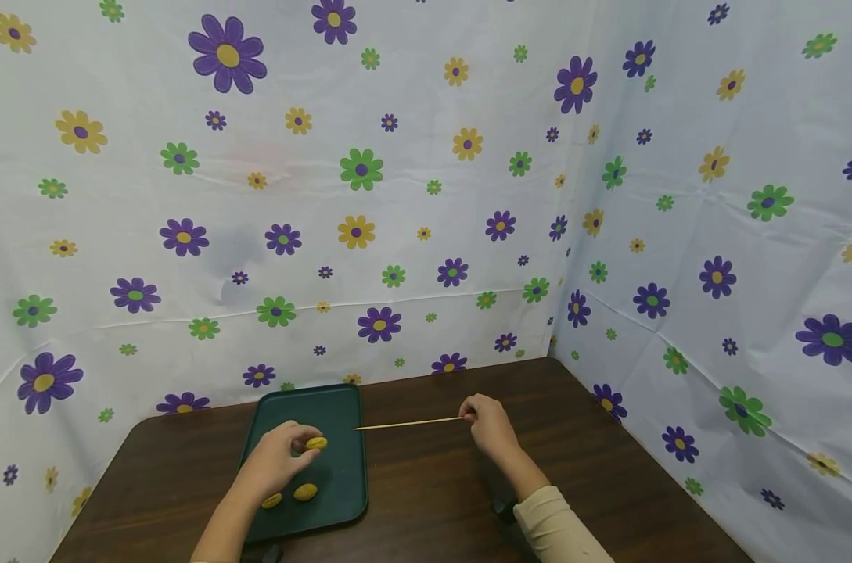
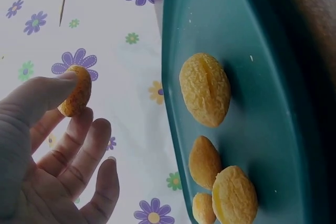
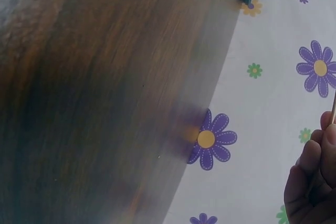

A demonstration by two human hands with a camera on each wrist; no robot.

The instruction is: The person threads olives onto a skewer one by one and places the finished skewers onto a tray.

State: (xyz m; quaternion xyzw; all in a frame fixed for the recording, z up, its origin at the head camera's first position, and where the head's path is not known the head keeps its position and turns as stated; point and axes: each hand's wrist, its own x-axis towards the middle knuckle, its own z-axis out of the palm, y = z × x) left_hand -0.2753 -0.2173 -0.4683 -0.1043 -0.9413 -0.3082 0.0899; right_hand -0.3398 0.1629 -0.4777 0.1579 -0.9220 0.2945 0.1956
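My left hand [image 1: 274,460] pinches a small oval golden-brown piece [image 2: 79,92] between thumb and fingers, above the dark green tray [image 1: 346,493]. Its kind is unclear; it looks like a small wrinkled potato. My right hand [image 1: 491,428] grips one end of a thin wooden skewer [image 1: 411,424]. The skewer lies nearly level, its pointed tip over the tray's right edge, apart from the held piece. Several similar pieces lie on the tray below my left hand; a large one [image 2: 205,89] shows a lengthwise slit.
The tray lies on the left part of a dark brown wooden table [image 1: 426,500]. Flower-printed white sheets [image 1: 411,195] hang behind the table and along its right side. Small pale crumbs are scattered on the tray.
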